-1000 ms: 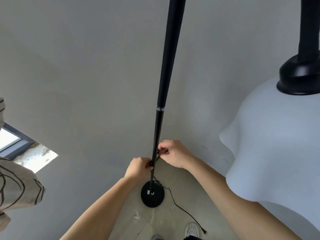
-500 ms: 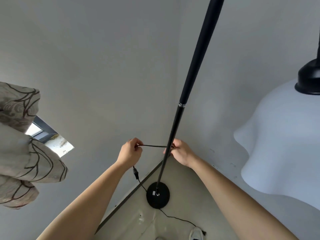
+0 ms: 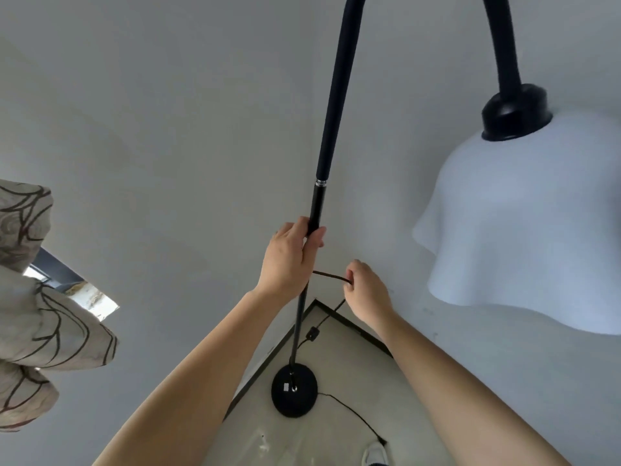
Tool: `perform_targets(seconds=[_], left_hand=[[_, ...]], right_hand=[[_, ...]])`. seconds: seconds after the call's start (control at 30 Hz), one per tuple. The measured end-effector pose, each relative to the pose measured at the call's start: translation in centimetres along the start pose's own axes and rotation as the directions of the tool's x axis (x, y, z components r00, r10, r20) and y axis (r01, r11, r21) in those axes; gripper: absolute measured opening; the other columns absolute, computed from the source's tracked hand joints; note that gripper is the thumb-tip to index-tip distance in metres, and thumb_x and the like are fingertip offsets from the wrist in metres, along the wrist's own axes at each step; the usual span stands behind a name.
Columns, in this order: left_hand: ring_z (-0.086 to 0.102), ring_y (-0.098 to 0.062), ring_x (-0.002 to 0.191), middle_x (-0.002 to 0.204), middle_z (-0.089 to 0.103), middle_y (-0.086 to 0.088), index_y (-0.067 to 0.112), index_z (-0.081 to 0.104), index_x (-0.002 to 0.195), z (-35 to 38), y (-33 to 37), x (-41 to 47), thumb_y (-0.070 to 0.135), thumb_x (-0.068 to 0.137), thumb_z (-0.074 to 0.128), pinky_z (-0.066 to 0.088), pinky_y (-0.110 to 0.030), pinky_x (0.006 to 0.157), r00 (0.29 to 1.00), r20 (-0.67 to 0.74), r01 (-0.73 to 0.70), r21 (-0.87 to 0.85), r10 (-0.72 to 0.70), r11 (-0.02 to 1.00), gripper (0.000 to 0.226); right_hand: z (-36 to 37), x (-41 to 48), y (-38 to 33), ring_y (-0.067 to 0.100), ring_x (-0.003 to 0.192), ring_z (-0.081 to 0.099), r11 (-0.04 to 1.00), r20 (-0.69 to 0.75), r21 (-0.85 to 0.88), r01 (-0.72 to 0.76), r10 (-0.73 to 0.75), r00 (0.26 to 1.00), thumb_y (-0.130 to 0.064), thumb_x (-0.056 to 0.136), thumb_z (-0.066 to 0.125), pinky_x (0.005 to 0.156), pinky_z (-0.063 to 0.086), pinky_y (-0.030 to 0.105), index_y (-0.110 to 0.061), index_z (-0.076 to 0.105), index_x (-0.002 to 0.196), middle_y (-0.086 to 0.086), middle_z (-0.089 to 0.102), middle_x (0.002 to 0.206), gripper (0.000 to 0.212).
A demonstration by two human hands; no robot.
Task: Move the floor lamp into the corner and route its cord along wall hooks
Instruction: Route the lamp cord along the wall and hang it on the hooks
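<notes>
Black lamp pole [image 3: 324, 156] is gripped in the left hand [image 3: 288, 260]; the right hand [image 3: 366, 290] pinches the cord [image 3: 331, 275] beside it, above the round base [image 3: 294, 391].

The black floor lamp [image 3: 322, 156] stood upright in the corner, its pole wrapped by the left hand's fingers [image 3: 314, 235]. Its thin black cord [image 3: 331, 276] stretched taut from the pole to the right fingertips [image 3: 349, 275], then dropped below them toward the round base [image 3: 294, 390].
</notes>
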State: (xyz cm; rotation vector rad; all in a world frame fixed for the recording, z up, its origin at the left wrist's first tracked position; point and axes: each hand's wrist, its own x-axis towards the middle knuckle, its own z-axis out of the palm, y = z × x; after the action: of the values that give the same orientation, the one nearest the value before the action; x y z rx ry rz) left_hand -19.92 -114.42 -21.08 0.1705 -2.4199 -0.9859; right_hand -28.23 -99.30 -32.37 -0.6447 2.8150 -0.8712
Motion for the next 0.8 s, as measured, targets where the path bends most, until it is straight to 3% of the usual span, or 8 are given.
perform_targets(seconds=[0.13,0.23,0.33,0.43,0.53,0.67,0.73,0.8], left_hand=[[0.05,-0.01,0.059,0.071,0.056,0.012,0.018,0.051,0.093,-0.1,-1.4,1.1,0.037,0.103,0.041,0.038,-0.028,0.056,0.992,-0.027,0.121,-0.085,-0.123,0.989,0.023],[0.047,-0.006,0.049,0.071,0.059,0.008,0.019,0.048,0.094,-0.4,-2.7,1.8,0.036,0.102,0.042,0.039,-0.023,0.047,0.98,-0.082,0.168,-0.161,-0.182,0.973,0.02],[0.046,-0.005,0.048,0.071,0.058,0.0,0.018,0.045,0.093,-0.5,-4.5,1.4,0.03,0.102,0.043,0.036,-0.014,0.043,0.966,-0.086,0.222,-0.21,-0.244,0.952,0.015],[0.052,-0.004,0.057,0.069,0.058,0.001,0.025,0.045,0.088,-0.4,-5.6,0.3,0.026,0.102,0.042,0.04,-0.01,0.051,0.966,-0.033,0.244,-0.197,-0.255,0.95,0.014],[0.055,-0.009,0.061,0.068,0.059,0.006,0.032,0.045,0.084,-0.6,-5.2,0.0,0.024,0.102,0.044,0.042,-0.009,0.052,0.967,0.017,0.254,-0.192,-0.256,0.948,0.019],[0.057,0.0,0.059,0.076,0.07,0.011,0.018,0.055,0.092,-0.9,-3.9,-0.2,0.024,0.101,0.048,0.041,-0.006,0.054,0.956,0.108,0.284,-0.117,-0.272,0.952,0.013],[0.057,-0.002,0.066,0.086,0.069,0.007,0.014,0.057,0.095,-0.9,-3.2,-0.5,0.025,0.101,0.049,0.044,-0.014,0.06,0.96,0.109,0.265,-0.037,-0.26,0.964,0.015],[0.057,-0.017,0.083,0.09,0.063,0.002,0.017,0.057,0.094,-0.6,-2.4,-1.0,0.027,0.101,0.05,0.045,-0.03,0.073,0.964,0.103,0.241,0.048,-0.245,0.969,0.014]], right_hand=[[-0.1,-3.6,6.9,0.032,0.112,0.061,0.91,0.107,0.132,-0.394,0.382,0.918,-0.011,0.103,0.044,0.089,0.049,0.037,-0.013,0.053,0.131,0.011,0.064,0.127,0.03],[-1.3,-8.5,13.7,0.033,0.113,0.061,0.775,0.091,0.097,-0.625,0.618,0.781,-0.014,0.101,0.044,0.091,0.047,0.034,-0.012,0.067,0.115,0.012,0.067,0.125,0.027],[-2.6,-11.6,17.2,0.032,0.114,0.06,0.714,0.123,0.046,-0.698,0.69,0.714,-0.014,0.098,0.045,0.095,0.047,0.037,-0.011,0.071,0.111,0.01,0.069,0.124,0.029],[-2.0,-11.1,16.0,0.025,0.112,0.061,0.773,0.224,0.089,-0.628,0.599,0.769,-0.011,0.097,0.049,0.095,0.045,0.03,-0.016,0.07,0.115,0.006,0.069,0.124,0.028],[-0.3,-8.3,11.7,0.021,0.113,0.062,0.884,0.281,0.148,-0.444,0.393,0.876,-0.019,0.098,0.053,0.093,0.042,0.025,-0.018,0.069,0.12,0.003,0.07,0.123,0.027],[2.0,-4.8,4.1,0.019,0.113,0.063,0.923,0.337,0.313,-0.224,0.113,0.935,-0.02,0.1,0.051,0.09,0.045,0.026,-0.021,0.061,0.127,-0.002,0.065,0.117,0.029],[2.4,-3.4,0.7,0.02,0.114,0.061,0.928,0.332,0.352,-0.123,-0.001,0.943,-0.017,0.099,0.05,0.092,0.046,0.029,-0.023,0.052,0.139,0.003,0.059,0.129,0.04],[2.5,-2.3,-1.8,0.021,0.121,0.056,0.93,0.355,0.366,-0.043,-0.096,0.93,-0.015,0.098,0.047,0.095,0.044,0.03,-0.031,0.038,0.149,0.006,0.047,0.143,0.054]])
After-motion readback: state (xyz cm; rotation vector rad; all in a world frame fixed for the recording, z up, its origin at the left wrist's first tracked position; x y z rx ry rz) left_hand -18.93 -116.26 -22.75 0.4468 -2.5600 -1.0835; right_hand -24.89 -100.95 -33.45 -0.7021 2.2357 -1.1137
